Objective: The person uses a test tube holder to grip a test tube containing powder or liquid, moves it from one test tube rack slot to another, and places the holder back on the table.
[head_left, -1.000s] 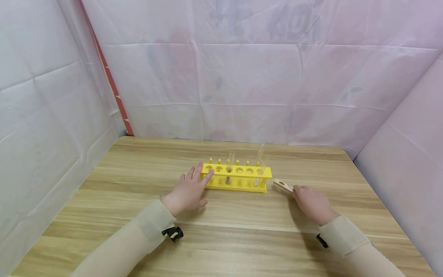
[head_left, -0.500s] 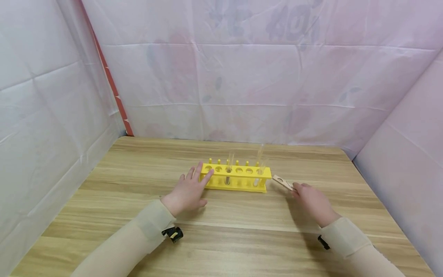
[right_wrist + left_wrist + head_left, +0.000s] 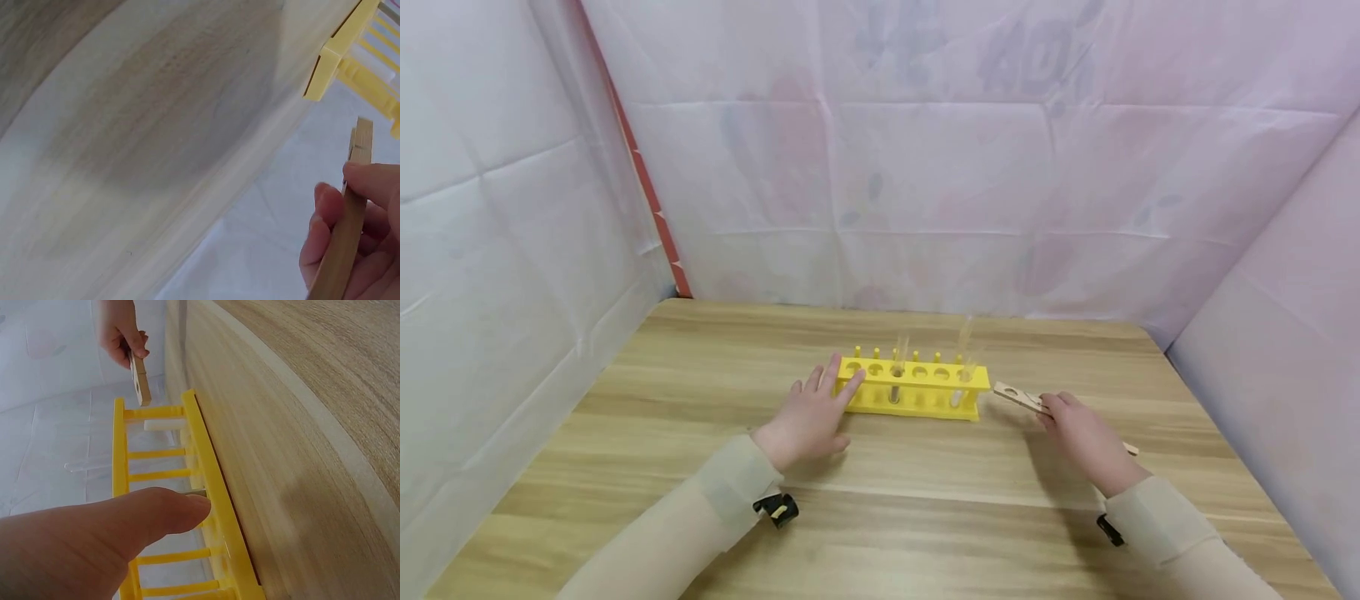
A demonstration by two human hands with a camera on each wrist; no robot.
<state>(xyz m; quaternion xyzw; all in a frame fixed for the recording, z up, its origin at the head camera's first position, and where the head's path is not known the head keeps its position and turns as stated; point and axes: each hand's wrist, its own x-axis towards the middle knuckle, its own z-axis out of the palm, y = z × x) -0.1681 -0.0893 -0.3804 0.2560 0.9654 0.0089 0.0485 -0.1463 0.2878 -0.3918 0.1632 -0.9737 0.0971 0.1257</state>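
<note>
A yellow test tube rack stands upright on the table. My left hand rests at its left end with fingers spread over the top plate; the thumb extends in front of the rack in the left wrist view. One glass test tube with dark contents stands near the rack's middle. Another test tube, white at the bottom, occupies the right-end hole. Just right of the rack, my right hand grips a wooden test tube holder, its holed tip pointing at the rack's right end, a short gap away.
Behind the rack's holes runs a row of yellow pegs. A clear tube rises above the right-end peg. Pale printed cloth hangs behind the wood-grain table and along both sides.
My right hand has shifted slightly right and turned a little with the test tube holder, whose rear end now shows beyond the hand. My left hand stays on the rack.
</note>
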